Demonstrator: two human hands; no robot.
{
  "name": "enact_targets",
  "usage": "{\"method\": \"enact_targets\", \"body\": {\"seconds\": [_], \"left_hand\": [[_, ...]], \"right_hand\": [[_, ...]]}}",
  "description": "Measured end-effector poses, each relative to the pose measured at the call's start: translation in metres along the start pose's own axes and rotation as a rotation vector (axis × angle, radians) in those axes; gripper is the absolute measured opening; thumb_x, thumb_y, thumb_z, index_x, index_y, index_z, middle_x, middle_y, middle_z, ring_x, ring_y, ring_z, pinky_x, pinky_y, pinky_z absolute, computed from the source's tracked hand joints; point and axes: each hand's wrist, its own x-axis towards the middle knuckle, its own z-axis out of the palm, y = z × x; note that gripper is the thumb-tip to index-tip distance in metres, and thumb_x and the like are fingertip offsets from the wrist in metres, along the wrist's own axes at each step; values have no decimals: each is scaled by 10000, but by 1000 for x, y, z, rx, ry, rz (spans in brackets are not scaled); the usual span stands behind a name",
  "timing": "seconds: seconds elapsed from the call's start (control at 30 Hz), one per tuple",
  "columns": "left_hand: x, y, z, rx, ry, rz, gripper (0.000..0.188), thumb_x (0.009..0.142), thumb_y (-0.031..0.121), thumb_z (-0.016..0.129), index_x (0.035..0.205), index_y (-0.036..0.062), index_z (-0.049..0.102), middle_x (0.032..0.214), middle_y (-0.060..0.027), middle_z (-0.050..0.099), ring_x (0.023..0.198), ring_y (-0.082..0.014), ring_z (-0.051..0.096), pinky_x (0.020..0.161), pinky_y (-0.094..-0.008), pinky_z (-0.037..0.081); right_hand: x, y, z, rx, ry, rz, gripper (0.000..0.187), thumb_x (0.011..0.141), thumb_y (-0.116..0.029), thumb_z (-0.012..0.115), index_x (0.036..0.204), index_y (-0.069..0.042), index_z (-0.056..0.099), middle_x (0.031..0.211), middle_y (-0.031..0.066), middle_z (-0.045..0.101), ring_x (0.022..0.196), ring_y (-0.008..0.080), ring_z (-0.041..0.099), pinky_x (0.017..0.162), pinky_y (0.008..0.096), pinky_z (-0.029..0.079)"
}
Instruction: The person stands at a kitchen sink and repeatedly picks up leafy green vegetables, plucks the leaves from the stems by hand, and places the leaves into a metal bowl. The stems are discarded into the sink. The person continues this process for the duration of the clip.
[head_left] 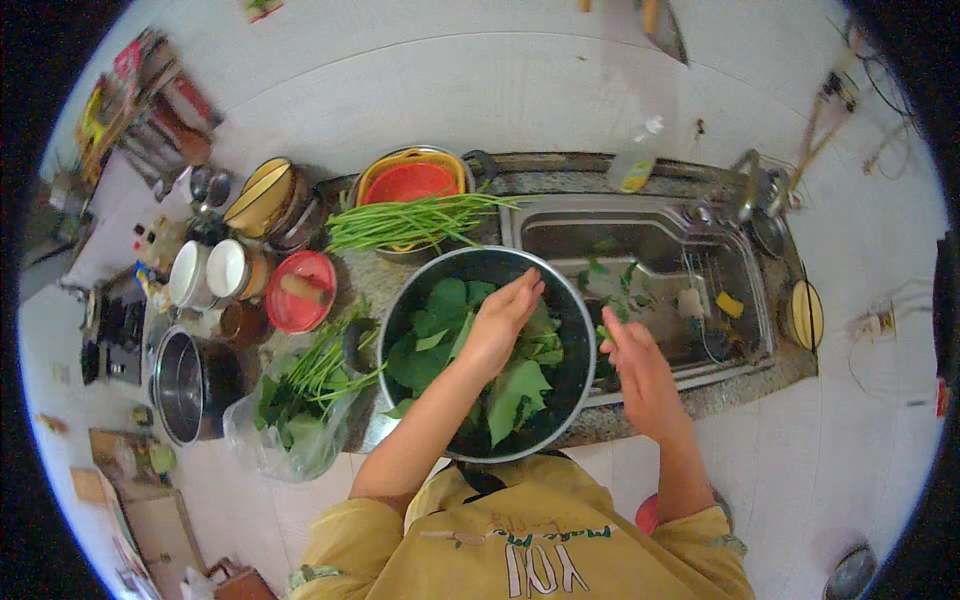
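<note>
A large dark pot with a pale rim stands before me, filled with broad green leaves. My left hand is over the leaves, fingers stretched out side by side and angled toward the pot's far right edge. Just outside the right rim is my right hand, its fingers drawn together at the sink's near edge. A bit of green shows by its fingertips, but what they grip is hidden. Loose leafy pieces, blurred, are in the sink beyond that hand.
Long green stems lie across a yellow and red colander behind the pot. At left are a plastic bag of greens, a red lid, and an empty-looking black pot. A bottle stands behind the sink.
</note>
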Motion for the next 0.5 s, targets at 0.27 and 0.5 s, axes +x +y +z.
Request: {"method": "enact_targets", "body": {"seconds": [0.27,0.5], "left_hand": [[-138,42,-57,150,173,49,409,824,263,549,1096,-41,513,955,-134,590,852,-211,586,801,-329,452],[-216,34,-87,57,429,149,307,813,149,553,1054,-42,543,904,-134,599,790,-201,581,748,-325,459]], "right_hand": [[131,-13,82,-14,-39,-297,132,734,-78,578,856,-50,619,794,119,562,775,261,548,705,326,443],[235,-28,234,-180,-169,-617,134,686,-116,615,804,-55,625,788,120,557,805,291,535,710,378,435]]}}
